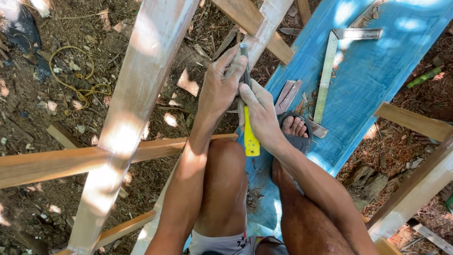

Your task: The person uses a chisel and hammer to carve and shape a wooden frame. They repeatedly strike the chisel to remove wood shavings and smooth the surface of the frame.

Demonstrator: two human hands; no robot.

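My right hand [258,113] grips a chisel [250,137] with a yellow handle, its metal blade pointing up toward a pale wooden slat [266,28]. My left hand [219,85] closes over the upper blade and its fingertips press near the tip, against the slat. Both hands sit above my bare knees. My right foot in a grey sandal [296,130] rests on a blue painted board [373,75].
A metal try square [330,66] and small wood offcuts [287,94] lie on the blue board. A wide pale plank [132,108] and cross rails [52,163] form a frame over dirt ground. Yellow rope [78,80] lies at left.
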